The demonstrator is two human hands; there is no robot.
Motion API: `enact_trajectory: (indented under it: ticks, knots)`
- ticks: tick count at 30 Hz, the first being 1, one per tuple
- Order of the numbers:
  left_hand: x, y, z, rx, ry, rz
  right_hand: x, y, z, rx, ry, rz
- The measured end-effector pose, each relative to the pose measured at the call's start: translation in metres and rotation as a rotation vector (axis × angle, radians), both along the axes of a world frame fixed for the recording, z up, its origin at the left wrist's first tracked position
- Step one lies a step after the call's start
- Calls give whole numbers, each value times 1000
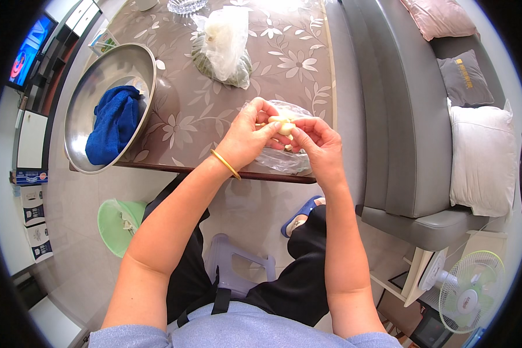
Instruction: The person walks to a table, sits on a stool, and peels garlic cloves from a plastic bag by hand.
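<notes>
Over the near edge of the table, both hands meet at some pale yellow garlic cloves (286, 128). My left hand (253, 130) grips them between thumb and fingers; a gold bangle circles that wrist. My right hand (319, 138) pinches the right side of the same cloves with thumb and forefinger. Under the hands a clear plastic bag (282, 160) lies spread on the table, with small pale pieces partly hidden by my fingers. Farther back stands a knotted-looking plastic bag (227, 48) with green contents showing through its lower part.
A steel basin (150, 102) holding a blue cloth (115, 124) overhangs the left table edge (165, 167). Below is a green waste bin (113, 230) with scraps inside. A lilac plastic stool (239, 272) stands between my legs. Right are a grey sofa (400, 130) and a fan (470, 296).
</notes>
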State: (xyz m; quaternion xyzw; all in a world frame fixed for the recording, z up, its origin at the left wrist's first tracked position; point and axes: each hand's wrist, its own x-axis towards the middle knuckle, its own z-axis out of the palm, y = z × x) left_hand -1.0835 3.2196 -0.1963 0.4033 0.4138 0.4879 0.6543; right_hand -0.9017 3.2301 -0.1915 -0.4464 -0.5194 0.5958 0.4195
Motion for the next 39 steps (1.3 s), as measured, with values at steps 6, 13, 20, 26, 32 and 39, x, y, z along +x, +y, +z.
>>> enact_trajectory:
  ticks: [6,13,20,26,32,39]
  knots:
    - [-1,-1,-3,40,53,20,-6,-3,-2,90,-95,2]
    - [-6,1,5,24,28,-27,1,-1,-2,41,59,19]
    - [-4,0,-4,62,61,18,-2,0,-8,41,-55,-5]
    - [-4,1,-1,83,74,9,-1,0,-9,34,2,23]
    - [-2,0,0,99,181,32,-2,-1,-8,30,33,-26]
    - [-6,0,-5,10,21,24,-6,-3,-5,113,40,-17]
